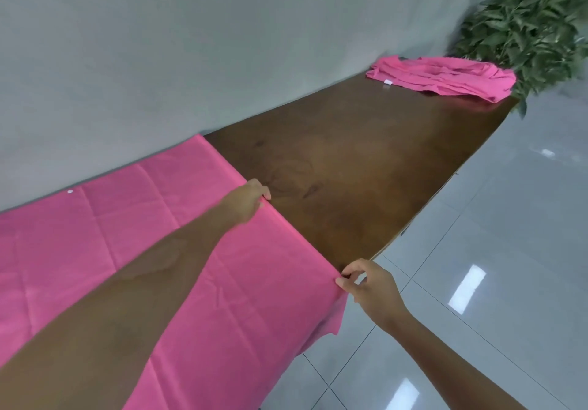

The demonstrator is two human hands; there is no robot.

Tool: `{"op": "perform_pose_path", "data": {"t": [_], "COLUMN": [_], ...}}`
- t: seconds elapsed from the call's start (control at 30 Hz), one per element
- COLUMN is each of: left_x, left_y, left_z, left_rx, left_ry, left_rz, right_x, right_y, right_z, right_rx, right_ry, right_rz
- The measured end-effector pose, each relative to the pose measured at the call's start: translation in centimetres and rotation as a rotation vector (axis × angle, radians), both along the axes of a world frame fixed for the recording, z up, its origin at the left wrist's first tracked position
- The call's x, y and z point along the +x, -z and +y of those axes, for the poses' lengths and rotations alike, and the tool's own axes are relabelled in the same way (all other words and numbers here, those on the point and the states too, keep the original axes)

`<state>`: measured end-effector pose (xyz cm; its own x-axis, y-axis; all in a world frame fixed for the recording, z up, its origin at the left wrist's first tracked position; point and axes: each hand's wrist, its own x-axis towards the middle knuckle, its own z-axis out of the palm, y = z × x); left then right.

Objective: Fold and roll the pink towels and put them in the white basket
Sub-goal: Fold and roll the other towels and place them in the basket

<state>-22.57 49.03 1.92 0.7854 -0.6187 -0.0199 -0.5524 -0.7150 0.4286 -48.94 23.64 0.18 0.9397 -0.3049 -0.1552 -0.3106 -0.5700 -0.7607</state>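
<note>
With left hand (246,199) and right hand (366,285) each pinching the spread pink towel (178,250) edge at frame centre, lift evenly and fold straight.

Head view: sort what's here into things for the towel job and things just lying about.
For the job:
spread towel, gripped at its edge by the left hand and right hand
towel pile
table

Lying about:
plant

No white basket in view.
</note>
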Motion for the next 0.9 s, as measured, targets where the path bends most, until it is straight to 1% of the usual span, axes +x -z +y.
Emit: {"op": "perform_pose_path", "data": {"t": [0.17,0.27,0.37,0.53,0.63,0.73,0.9], "left_x": [2.5,4.7,6.8,8.8,8.4,7.9,6.7], "left_y": [-0.3,-0.6,-0.5,-0.6,-1.1,-1.7,-3.3], "left_z": [-0.5,-0.6,-0.5,-0.2,-0.1,0.4,2.5], "left_rx": [0.065,0.139,0.203,0.232,0.227,0.202,0.180], "left_ry": [0.045,0.099,0.134,0.172,0.192,0.202,0.128], "left_rz": [0.037,0.090,0.138,0.175,0.165,0.150,0.109], "right_x": [0.0,0.6,1.0,1.4,0.8,-0.4,-1.9], "right_y": [-1.0,-1.4,-1.5,-1.5,-1.9,-2.7,-3.5], "right_z": [0.8,0.6,0.0,-0.5,0.0,0.8,3.3], "right_rx": [-0.120,-0.172,-0.162,-0.124,-0.087,-0.030,-0.053], "right_ry": [0.008,0.009,0.002,0.004,0.030,0.056,0.036], "right_rz": [0.055,0.153,0.232,0.287,0.276,0.214,0.097]}}
